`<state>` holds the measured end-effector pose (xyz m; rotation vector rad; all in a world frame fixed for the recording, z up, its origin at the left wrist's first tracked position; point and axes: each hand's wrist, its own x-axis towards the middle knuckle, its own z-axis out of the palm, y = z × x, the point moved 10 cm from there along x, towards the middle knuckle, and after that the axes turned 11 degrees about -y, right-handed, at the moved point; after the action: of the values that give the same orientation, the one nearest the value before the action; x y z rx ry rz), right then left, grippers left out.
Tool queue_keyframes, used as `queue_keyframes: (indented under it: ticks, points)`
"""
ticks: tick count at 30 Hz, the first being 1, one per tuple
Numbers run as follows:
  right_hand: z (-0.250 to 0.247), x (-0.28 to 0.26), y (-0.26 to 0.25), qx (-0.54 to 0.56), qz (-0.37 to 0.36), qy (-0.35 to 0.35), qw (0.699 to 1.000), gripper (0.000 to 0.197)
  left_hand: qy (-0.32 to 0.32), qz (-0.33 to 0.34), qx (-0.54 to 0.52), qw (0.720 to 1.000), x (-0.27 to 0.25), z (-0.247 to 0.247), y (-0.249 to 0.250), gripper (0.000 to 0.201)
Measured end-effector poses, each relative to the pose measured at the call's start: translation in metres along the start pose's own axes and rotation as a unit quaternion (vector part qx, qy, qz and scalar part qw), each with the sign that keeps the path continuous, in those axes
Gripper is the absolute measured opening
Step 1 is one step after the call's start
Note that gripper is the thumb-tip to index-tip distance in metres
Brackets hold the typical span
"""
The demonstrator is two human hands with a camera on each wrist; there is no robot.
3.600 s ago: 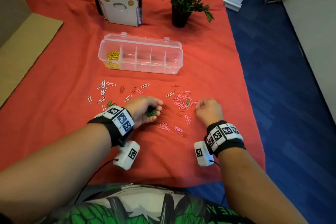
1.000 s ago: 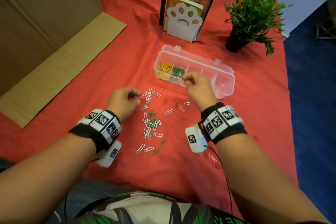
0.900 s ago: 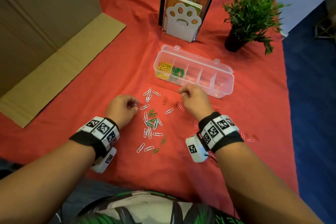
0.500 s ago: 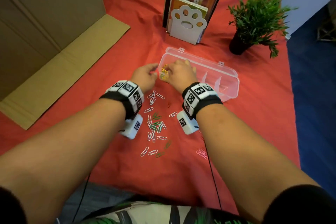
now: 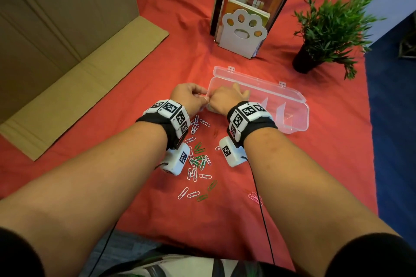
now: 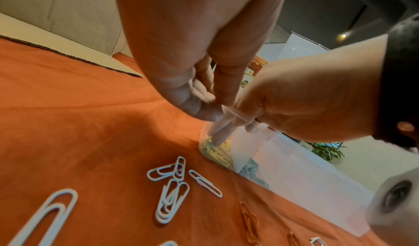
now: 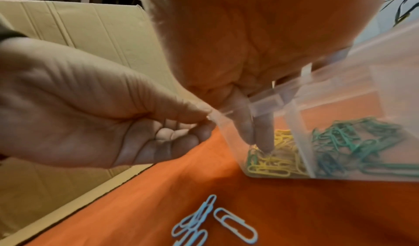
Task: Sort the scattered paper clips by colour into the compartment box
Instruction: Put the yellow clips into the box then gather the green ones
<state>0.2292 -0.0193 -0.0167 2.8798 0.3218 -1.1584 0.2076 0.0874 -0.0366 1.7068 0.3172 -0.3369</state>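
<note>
The clear compartment box (image 5: 292,105) lies open on the red cloth. Its leftmost cell holds yellow clips (image 7: 278,160), the one beside it green clips (image 7: 351,147). My left hand (image 5: 189,96) pinches the box's near left corner (image 7: 213,117) with thumb and curled fingers. My right hand (image 5: 225,99) reaches two fingers (image 7: 260,138) down into the yellow cell, where their tips close on a stray green clip (image 7: 252,158). White clips (image 5: 193,173), green clips (image 5: 199,157), pink clips (image 5: 255,198) and a red one (image 5: 216,134) lie scattered under my wrists.
A large cardboard box (image 5: 56,29) with a flap flat on the cloth fills the left. A book stand with a white paw front (image 5: 243,29) and a potted plant (image 5: 326,29) stand behind the compartment box. The table drops to blue floor (image 5: 394,141) on the right.
Both hands rose from the scattered clips to the box's left end. The left hand took hold of its corner and the right fingers dipped into the yellow cell.
</note>
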Motion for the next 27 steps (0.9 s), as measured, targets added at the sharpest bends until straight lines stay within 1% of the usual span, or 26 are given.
queue_keyframes:
  ticks: [2, 5, 8, 10, 13, 16, 17, 19, 21, 24, 25, 27]
  points:
    - [0.001, -0.001, -0.002, 0.004, -0.006, -0.014, 1.0, 0.028, -0.007, -0.004, -0.002, 1.0, 0.002, 0.0, -0.001, 0.011]
    - [0.0, -0.002, -0.004, 0.002, -0.027, -0.023, 0.999, 0.026, -0.01, -0.012, -0.013, 1.0, 0.003, 0.001, -0.003, 0.02]
    - [0.0, -0.005, -0.004, 0.002, -0.033, -0.031, 0.999, 0.031, -0.009, -0.018, -0.025, 0.999, 0.003, 0.002, -0.005, 0.017]
    - [0.0, -0.007, -0.002, 0.01, -0.039, -0.034, 0.999, 0.029, -0.009, -0.021, -0.03, 0.999, 0.003, 0.001, -0.005, 0.015]
    - [0.003, -0.007, 0.001, 0.022, -0.052, -0.045, 0.997, 0.023, -0.009, -0.023, -0.031, 0.999, 0.003, 0.001, -0.004, 0.018]
    - [0.001, -0.009, 0.006, 0.043, -0.061, -0.049, 0.996, 0.031, -0.003, -0.026, -0.036, 0.999, 0.003, -0.001, -0.004, 0.025]
    - [0.0, -0.009, 0.011, 0.068, -0.06, -0.039, 0.995, 0.029, -0.003, -0.028, -0.041, 0.999, 0.004, -0.001, -0.004, 0.025]
    - [-0.004, -0.01, 0.022, 0.128, -0.061, 0.008, 0.99, 0.018, -0.006, -0.036, -0.059, 0.998, 0.004, 0.001, -0.004, 0.022]
    - [-0.009, -0.013, 0.025, 0.139, -0.077, 0.06, 0.985, 0.015, -0.01, -0.052, -0.085, 0.995, 0.003, 0.004, -0.005, 0.02]
    - [-0.012, -0.015, 0.026, 0.148, -0.091, 0.111, 0.979, 0.01, -0.015, -0.07, -0.118, 0.99, 0.0, 0.013, -0.006, 0.021]
    - [-0.015, -0.015, 0.029, 0.171, -0.094, 0.131, 0.972, 0.008, -0.012, -0.073, -0.125, 0.989, -0.001, 0.015, -0.006, 0.022]
    - [-0.026, -0.018, 0.039, 0.243, -0.095, 0.181, 0.948, 0.006, 0.005, -0.076, -0.132, 0.988, -0.003, 0.015, -0.007, 0.023]
